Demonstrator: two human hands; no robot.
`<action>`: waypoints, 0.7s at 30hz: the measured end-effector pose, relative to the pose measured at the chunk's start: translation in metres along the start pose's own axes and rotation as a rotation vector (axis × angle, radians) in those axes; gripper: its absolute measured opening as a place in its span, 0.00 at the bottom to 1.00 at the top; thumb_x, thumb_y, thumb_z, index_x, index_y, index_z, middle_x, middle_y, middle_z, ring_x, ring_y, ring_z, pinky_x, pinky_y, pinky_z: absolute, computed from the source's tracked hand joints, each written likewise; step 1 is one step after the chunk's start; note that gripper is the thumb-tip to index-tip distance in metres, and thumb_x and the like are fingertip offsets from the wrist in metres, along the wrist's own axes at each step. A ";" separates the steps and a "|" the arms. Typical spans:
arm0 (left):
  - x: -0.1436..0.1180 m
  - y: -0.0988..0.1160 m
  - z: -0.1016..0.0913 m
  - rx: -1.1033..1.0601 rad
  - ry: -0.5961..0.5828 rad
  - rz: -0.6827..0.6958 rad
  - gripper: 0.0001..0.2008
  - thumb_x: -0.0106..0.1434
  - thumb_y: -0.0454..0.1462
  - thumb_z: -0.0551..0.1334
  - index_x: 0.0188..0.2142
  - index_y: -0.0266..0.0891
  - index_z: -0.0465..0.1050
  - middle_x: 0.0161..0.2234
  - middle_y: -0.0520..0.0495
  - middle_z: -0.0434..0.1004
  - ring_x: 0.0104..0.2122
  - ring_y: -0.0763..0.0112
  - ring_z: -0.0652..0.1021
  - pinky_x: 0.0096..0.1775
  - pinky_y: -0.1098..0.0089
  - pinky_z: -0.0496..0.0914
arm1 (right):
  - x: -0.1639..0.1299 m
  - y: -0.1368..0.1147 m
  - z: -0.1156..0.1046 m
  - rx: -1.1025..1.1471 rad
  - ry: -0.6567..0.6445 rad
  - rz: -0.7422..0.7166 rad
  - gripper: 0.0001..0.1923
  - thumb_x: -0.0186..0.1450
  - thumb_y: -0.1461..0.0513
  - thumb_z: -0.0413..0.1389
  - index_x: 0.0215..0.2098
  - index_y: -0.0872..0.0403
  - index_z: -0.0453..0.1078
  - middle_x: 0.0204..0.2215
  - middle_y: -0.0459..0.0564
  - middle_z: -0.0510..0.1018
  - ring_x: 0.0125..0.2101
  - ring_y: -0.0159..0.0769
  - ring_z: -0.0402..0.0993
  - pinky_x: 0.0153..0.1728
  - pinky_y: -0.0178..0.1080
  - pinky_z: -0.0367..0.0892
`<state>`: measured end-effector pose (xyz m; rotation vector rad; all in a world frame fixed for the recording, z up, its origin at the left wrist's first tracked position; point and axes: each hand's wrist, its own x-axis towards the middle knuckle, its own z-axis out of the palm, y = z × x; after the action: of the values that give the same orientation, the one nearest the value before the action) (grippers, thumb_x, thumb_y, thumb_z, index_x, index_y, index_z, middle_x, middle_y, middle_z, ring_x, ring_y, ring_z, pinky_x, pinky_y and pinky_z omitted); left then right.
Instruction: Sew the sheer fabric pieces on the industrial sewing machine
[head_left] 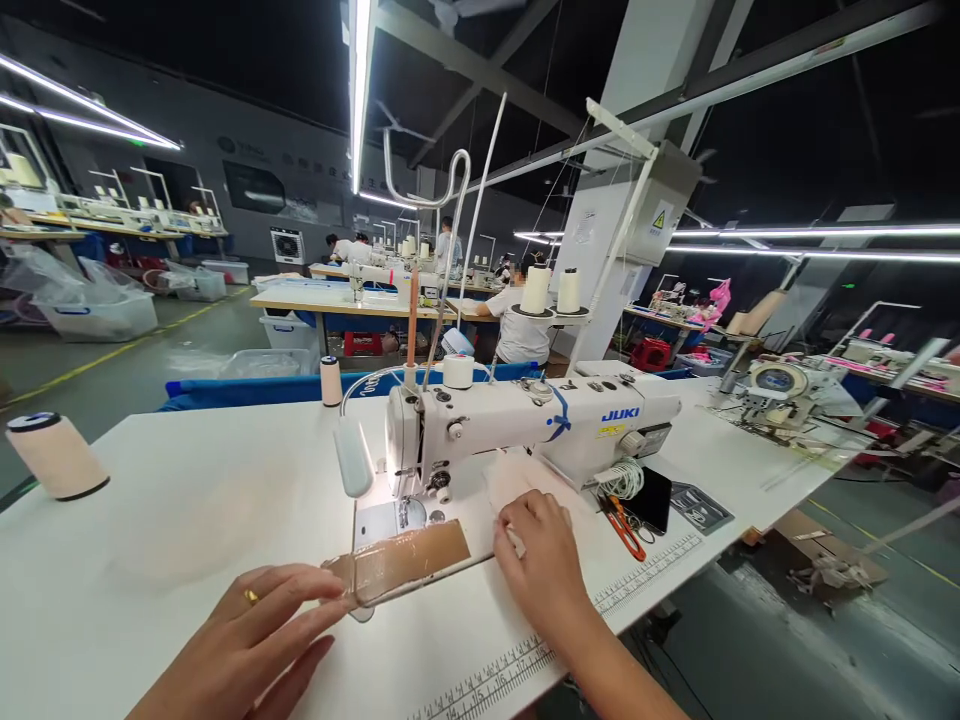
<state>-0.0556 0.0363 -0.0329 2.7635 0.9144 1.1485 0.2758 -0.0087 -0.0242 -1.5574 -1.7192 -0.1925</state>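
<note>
My left hand (262, 625), a ring on one finger, stretches its fingers to the left end of a brown taped strip (412, 558) at the front of the sewing machine bed. Its fingers are apart. My right hand (538, 560) is closed, fingers curled on a pale pink piece of thin fabric (514, 478) that lies under the machine's arm. The white sewing machine (510, 415) stands across the table, its needle area lit by a small lamp (351, 460). The metal needle plate (377, 524) shows just behind the brown strip.
Orange-handled scissors (624, 530) and a black phone (654, 498) lie right of the machine. A printed ruler (495, 675) runs along the table's front edge. Thread cones (58, 458) stand at left and behind. A co-worker (517, 325) sits beyond; another machine (780, 385) stands at right.
</note>
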 end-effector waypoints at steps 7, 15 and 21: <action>0.004 0.009 -0.002 -0.063 -0.044 -0.146 0.13 0.74 0.41 0.58 0.51 0.55 0.81 0.49 0.48 0.84 0.49 0.57 0.82 0.48 0.60 0.80 | 0.002 -0.037 -0.023 0.581 -0.150 0.008 0.10 0.77 0.56 0.55 0.50 0.46 0.78 0.44 0.51 0.80 0.42 0.40 0.78 0.43 0.40 0.75; 0.021 0.040 0.012 -0.133 -0.191 -0.147 0.13 0.73 0.36 0.57 0.50 0.49 0.79 0.47 0.46 0.83 0.47 0.60 0.81 0.48 0.61 0.79 | -0.018 -0.013 0.006 0.284 -0.280 -0.139 0.11 0.75 0.64 0.53 0.51 0.49 0.76 0.47 0.54 0.80 0.47 0.45 0.78 0.48 0.46 0.77; 0.031 0.045 0.013 -0.144 -0.370 -0.214 0.09 0.67 0.31 0.59 0.34 0.44 0.76 0.46 0.45 0.79 0.44 0.59 0.79 0.47 0.59 0.76 | -0.026 -0.019 0.022 0.019 -0.318 -0.343 0.08 0.71 0.69 0.56 0.43 0.49 0.73 0.37 0.51 0.78 0.36 0.45 0.73 0.34 0.44 0.71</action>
<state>-0.0070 0.0175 -0.0121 2.5588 1.0025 0.6160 0.2475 -0.0205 -0.0478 -1.3222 -2.2276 -0.1025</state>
